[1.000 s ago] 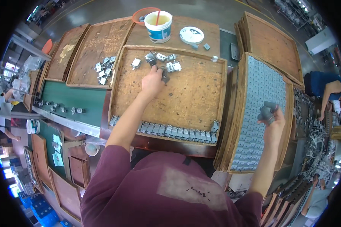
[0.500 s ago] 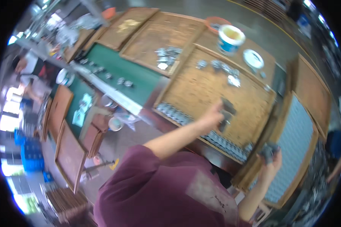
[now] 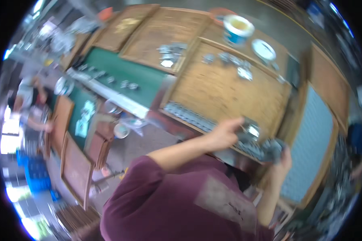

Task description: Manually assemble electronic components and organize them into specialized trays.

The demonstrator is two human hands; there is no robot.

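Observation:
My left hand [image 3: 223, 135] is closed on a shiny grey metal part [image 3: 251, 131] above the near edge of a shallow wooden tray [image 3: 225, 96]. My right hand [image 3: 284, 162], at the tray's near right corner, grips a darker grey piece [image 3: 274, 148]; blur hides its exact kind. The two held pieces are close together but seem apart. Small metal parts stand in a tight row [image 3: 189, 115] along the tray's near edge, partly covered by my left hand. A loose cluster of similar parts [image 3: 233, 61] lies at its far side.
A white and blue bucket [image 3: 236, 33] and a round white lid [image 3: 264, 50] stand beyond the tray. To the right leans a wooden frame with a pale blue dimpled sheet [image 3: 309, 140]. At left runs a green belt [image 3: 149, 94] with metal parts; another person [image 3: 28, 96] works farther off.
My left hand has moved down and slightly right with its part, toward the tray's near edge. My right hand has come inward and up a little, bringing the two pieces closer together.

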